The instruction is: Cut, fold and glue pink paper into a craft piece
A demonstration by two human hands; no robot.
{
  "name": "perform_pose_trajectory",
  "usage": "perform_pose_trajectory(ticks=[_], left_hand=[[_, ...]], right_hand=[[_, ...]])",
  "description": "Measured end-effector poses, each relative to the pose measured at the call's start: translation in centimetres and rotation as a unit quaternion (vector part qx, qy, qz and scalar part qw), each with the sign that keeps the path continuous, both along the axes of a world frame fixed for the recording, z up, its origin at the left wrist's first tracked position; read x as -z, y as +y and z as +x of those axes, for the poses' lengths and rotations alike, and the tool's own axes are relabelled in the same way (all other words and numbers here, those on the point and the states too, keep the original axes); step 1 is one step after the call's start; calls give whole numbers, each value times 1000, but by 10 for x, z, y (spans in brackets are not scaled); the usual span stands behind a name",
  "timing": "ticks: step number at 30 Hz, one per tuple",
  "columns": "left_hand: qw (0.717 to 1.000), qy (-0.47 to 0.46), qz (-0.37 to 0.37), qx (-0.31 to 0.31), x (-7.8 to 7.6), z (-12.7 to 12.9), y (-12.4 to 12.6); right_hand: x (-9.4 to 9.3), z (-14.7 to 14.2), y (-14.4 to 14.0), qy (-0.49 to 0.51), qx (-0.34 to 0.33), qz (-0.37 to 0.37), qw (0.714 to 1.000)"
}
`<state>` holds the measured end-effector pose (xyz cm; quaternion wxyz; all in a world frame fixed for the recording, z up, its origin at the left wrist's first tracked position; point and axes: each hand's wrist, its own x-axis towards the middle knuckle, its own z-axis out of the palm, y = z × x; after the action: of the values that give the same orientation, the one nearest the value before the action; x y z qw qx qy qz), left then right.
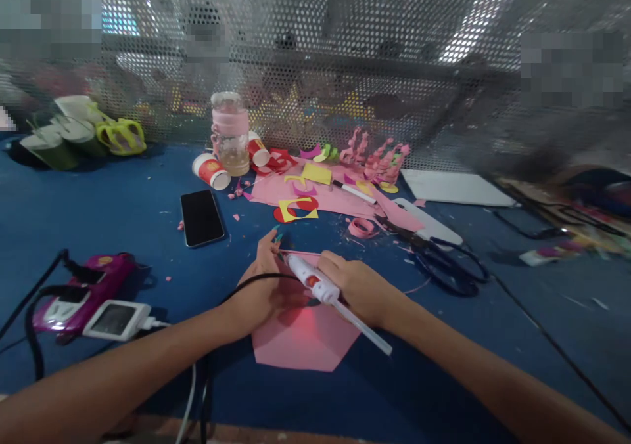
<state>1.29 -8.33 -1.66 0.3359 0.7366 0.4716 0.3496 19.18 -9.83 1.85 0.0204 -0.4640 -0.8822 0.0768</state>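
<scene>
At the far left of the blue table [123, 214] lie some white and yellow-green plastic pieces [79, 132], and nearer, a magenta device [86, 289] with black cables touches a small white box with a screen [117, 319]. Right of these, a black phone [202, 217] lies flat, with two red-and-white paper cups [211, 171] and a clear jar with a pink band [230, 133] beyond it. In the near middle, the left hand [263, 286] rests on a pink paper sheet [300, 339], fingers stretched out flat and pressing it down, fingertips at its far edge. Just beside it, the right hand [357, 286] has its fingers curled around a white glue gun [315, 283], whose glue stick juts out toward the near right; its tip points at the paper's far edge close to the left fingertips. Farther away lie pink, yellow and red paper cutouts [315, 191] and curled pink strips [379, 158]. Right of the hands, black-handled scissors [438, 257] lie on the table, with a white board [456, 188] beyond.
</scene>
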Motion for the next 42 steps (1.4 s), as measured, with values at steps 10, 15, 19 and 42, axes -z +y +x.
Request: perform_pose_trajectory(ticks=[10,15,19,42], left_hand=[[999,31,7,38,8,-5,-1],[998,49,19,28,10,-4,0],[997,71,14,31,8,-4,1],[998,66,-10,-12,2,0,0]], right_hand=[[3,-5,-3,-51,-20,30,998],[3,-5,-5,-65,-14,36,997],[3,-5,-6,-77,-7,29,997],[-1,8,-19,-80,29,31,996]])
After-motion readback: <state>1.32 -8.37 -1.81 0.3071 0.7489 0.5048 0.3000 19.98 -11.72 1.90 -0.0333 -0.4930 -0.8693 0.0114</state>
